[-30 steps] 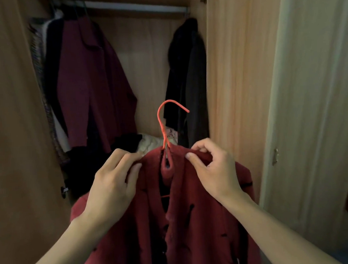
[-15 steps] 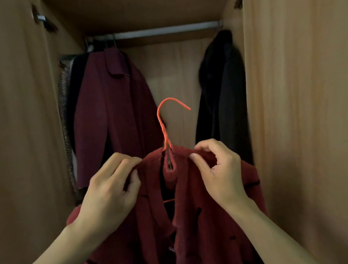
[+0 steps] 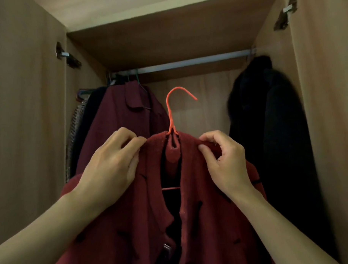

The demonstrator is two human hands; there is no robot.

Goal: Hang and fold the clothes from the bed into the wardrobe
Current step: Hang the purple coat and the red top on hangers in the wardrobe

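Observation:
A dark red coat (image 3: 197, 206) hangs on an orange hanger (image 3: 171, 110), held up in front of the open wardrobe. My left hand (image 3: 111, 163) grips the coat's left shoulder near the collar. My right hand (image 3: 223, 159) pinches the right shoulder. The hanger's hook points right and sits below the metal rail (image 3: 196, 62), apart from it. The coat's lower part runs out of the frame.
On the rail's left end hangs a maroon coat (image 3: 125, 121) with dark garments behind it. A black coat (image 3: 267, 118) hangs at the right end. Wooden wardrobe walls (image 3: 26, 117) close in on both sides, with the top panel above the rail.
The view has tilted up and closed in on the wardrobe. The coat on its hanger has risen with both hands toward the rail. Both grips are unchanged.

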